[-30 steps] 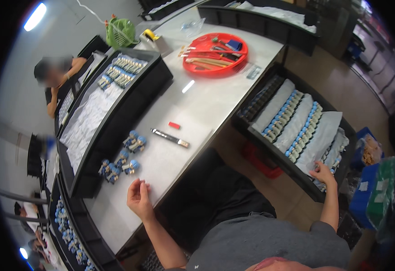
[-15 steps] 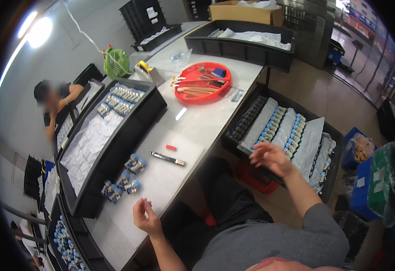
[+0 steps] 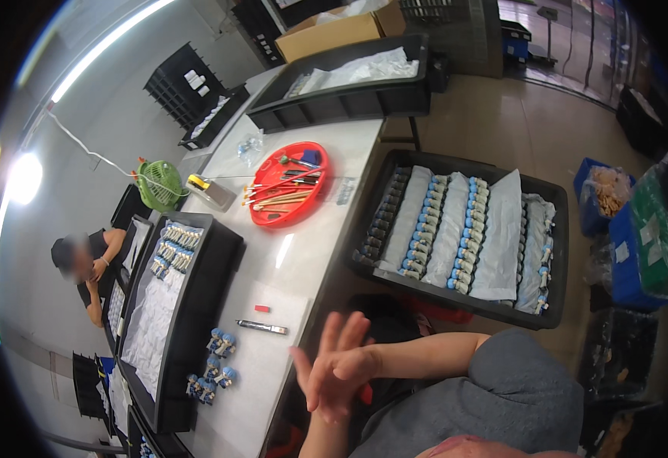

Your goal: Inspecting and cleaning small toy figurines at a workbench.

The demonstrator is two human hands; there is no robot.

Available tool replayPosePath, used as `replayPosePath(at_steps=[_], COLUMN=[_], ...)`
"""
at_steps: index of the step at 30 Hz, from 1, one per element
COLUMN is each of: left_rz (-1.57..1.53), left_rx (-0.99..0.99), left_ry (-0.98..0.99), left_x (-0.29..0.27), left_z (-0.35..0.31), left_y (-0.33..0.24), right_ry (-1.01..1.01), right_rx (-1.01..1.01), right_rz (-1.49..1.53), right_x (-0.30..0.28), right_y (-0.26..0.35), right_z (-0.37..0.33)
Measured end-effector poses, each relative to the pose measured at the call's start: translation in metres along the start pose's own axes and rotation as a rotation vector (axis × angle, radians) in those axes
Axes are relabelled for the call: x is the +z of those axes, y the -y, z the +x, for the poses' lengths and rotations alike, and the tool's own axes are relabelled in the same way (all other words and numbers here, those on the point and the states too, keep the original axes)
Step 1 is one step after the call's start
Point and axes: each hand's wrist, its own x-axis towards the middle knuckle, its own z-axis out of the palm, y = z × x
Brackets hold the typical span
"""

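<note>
My right hand (image 3: 349,364) reaches across from the right and overlaps my left hand (image 3: 334,332) in front of my body, by the table's near edge. The left hand is partly hidden; the fingers that show are stretched out. The right fingers are extended and point downward over it. No object shows in either hand. Nearest to them on the table lie a slim black-and-silver tool (image 3: 262,327), a small red block (image 3: 262,309) and a loose group of small blue-and-white figurines (image 3: 212,368).
A black tray (image 3: 456,296) on the right holds rows of figurines between padded strips. Another black tray (image 3: 204,305) with figurines stands left. A red round tray (image 3: 294,153) holds brushes and tools. Farther back are a black bin (image 3: 341,99) and a cardboard box (image 3: 341,34). A person (image 3: 93,267) sits at left.
My right hand has moved left from over the tray of figurines, and my left hand has shifted right. Apart before, they now overlap. The view has turned rightward.
</note>
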Motion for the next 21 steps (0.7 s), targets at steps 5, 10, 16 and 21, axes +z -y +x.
replayPosePath(at_steps=[5,10,16,21], left_rz=[-0.093,0.096,-0.102,1.724], left_rx=[-0.093,0.028,0.35,0.617], left_ry=[-0.062,-0.056,-0.156,-0.504], left_x=[-0.009,-0.007,-0.004,-0.035], left_z=[0.031,0.037,0.043,0.017], left_y=[0.03,0.02,-0.037,-0.063], right_ry=[-0.059,-0.064,-0.296,-0.622], right_rx=[0.101,0.211,0.301,0.108], right_rz=[-0.212,-0.38,-0.633,-1.859], right_x=[0.009,0.009,-0.021,-0.056], right_y=[0.031,0.056,0.105,0.217], right_z=[-0.001,-0.009,-0.022,-0.019])
